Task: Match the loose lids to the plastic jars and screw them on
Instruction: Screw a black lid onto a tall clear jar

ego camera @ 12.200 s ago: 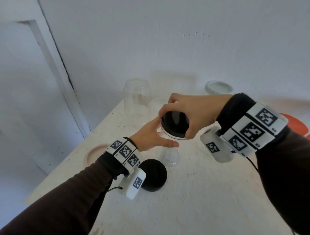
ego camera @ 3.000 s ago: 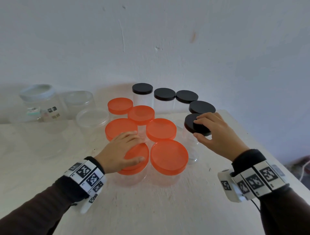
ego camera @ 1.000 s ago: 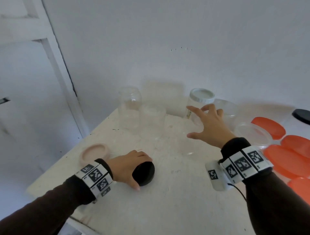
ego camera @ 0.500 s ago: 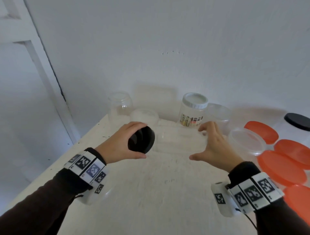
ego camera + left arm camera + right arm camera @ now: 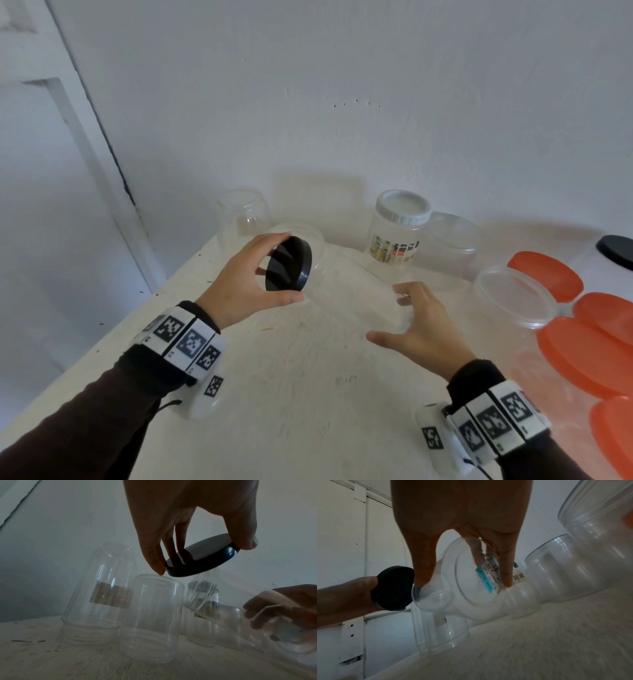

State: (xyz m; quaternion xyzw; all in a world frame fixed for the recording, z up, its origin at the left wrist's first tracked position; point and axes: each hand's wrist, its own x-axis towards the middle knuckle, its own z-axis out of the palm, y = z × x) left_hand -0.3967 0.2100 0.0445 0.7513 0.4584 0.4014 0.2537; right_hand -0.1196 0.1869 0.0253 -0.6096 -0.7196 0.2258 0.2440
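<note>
A clear plastic jar [image 5: 471, 591] lies tipped in the air above the white table [image 5: 308, 394], right hand [image 5: 419, 330] curled round its base, mouth turned leftward; just beside that mouth, the left hand [image 5: 239, 287] pinches a black lid [image 5: 289, 264] by its rim, probably to screw on.

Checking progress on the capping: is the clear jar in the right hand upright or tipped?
Tipped: the right hand holds the clear jar sideways, its mouth toward the black lid.

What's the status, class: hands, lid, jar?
Left hand grips black lid, tilted. Right hand holds clear jar on its side, mouth toward lid. Not yet joined.
</note>
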